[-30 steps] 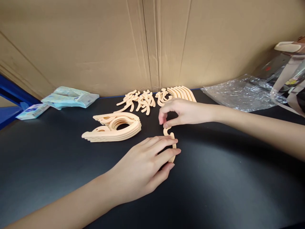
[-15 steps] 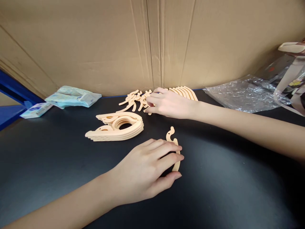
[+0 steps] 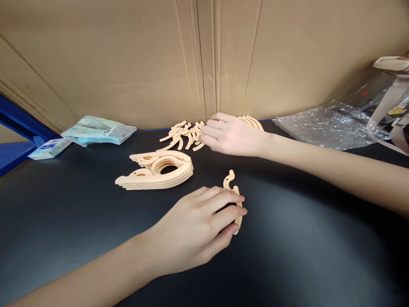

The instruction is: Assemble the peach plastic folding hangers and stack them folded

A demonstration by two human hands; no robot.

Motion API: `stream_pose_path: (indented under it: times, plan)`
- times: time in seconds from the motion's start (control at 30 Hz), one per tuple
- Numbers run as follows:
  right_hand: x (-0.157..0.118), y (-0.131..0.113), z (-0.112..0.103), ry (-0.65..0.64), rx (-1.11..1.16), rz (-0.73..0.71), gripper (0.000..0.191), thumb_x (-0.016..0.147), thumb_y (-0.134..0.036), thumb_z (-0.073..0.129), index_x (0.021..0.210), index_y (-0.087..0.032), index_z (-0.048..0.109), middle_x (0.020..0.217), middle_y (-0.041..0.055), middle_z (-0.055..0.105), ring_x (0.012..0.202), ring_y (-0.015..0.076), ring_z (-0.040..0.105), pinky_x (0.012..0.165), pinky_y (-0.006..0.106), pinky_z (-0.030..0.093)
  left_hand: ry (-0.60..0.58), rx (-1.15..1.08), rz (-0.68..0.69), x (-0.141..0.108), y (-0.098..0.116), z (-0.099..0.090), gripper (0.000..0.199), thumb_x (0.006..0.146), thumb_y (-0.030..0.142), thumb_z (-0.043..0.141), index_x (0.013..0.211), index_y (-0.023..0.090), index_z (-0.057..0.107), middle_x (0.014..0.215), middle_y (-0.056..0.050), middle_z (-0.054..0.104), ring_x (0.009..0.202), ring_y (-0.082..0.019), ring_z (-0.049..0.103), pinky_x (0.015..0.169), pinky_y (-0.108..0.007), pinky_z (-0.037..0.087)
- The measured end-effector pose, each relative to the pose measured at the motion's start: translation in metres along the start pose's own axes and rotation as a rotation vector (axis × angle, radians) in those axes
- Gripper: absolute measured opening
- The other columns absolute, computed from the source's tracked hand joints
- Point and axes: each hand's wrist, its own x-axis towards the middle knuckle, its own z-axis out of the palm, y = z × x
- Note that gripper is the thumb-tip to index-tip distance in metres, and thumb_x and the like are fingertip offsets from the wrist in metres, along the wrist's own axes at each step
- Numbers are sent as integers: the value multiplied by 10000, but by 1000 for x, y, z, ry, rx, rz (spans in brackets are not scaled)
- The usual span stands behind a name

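My left hand (image 3: pixel 200 226) is closed on a beige S-shaped hanger hook (image 3: pixel 227 182) lying on the black table. Its fingers cover the middle of the hook, and the thumb is at its lower end. At the back, my right hand (image 3: pixel 230 135) rests over a loose pile of similar beige hooks (image 3: pixel 180 134). Its fingers are bent and closed together; what they hold, if anything, is hidden. Between the hands, to the left, lies a stack of beige folding hangers (image 3: pixel 159 181). Behind the right hand a row of curved beige arms (image 3: pixel 254 121) shows in part.
A tall cardboard wall (image 3: pixel 128 64) closes off the back of the table (image 3: pixel 306 256). On the left lie a light-blue tissue pack (image 3: pixel 99 130) and a smaller pack (image 3: pixel 49 148). Crinkled clear plastic (image 3: pixel 322 125) and a bag with straps (image 3: pixel 390 98) are at the right.
My right hand has shifted slightly right and back over the pile, and its fingers have drawn together. My left thumb has closed in onto the hook's lower end.
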Motion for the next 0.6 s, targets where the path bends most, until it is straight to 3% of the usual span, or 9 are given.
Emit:
stream_pose_path:
  times: [0.17, 0.3, 0.4, 0.47, 0.6]
  plan:
    - [-23, -4, -27, 19, 174, 158, 486, 1055, -198, 189, 948, -197, 663, 893, 69, 614, 904, 217, 560, 865, 476, 428, 1, -21, -30, 1, 0, 0, 203, 1015, 180, 477, 1109, 177, 656, 1197, -90, 696, 1163, -203, 634, 966, -316, 518]
    - [-53, -22, -39, 96, 137, 49, 418, 1047, -213, 324, 771, -242, 638, 725, 22, 575, 716, 172, 512, 741, 399, 437, 28, -26, -64, 0, -2, 3, 200, 1004, 194, 503, 1131, 185, 657, 1234, -97, 655, 1210, -217, 580, 982, -322, 503]
    - [-74, -43, -42, 253, 7, -109, 371, 1023, -134, 389, 786, -219, 661, 701, 25, 606, 685, 166, 512, 706, 353, 450, 51, -20, -55, -1, -3, 5, 186, 995, 199, 519, 1130, 190, 647, 1201, -83, 639, 1177, -214, 573, 955, -316, 495]
    - [-85, -58, -44, 298, 11, -136, 336, 1004, -96, 418, 799, -180, 671, 692, 31, 616, 675, 166, 517, 706, 335, 468, 70, 5, -66, -1, -3, 6, 151, 978, 192, 539, 1099, 183, 629, 1169, -79, 633, 1117, -214, 588, 926, -321, 496]
    - [-95, -74, -48, 211, 283, -91, 215, 960, -118, 496, 838, -135, 673, 762, 46, 666, 716, 167, 563, 723, 320, 492, 95, 35, -129, -1, -1, 6, 208, 943, 214, 586, 1146, 172, 569, 1248, -97, 603, 1135, -232, 592, 950, -355, 494]
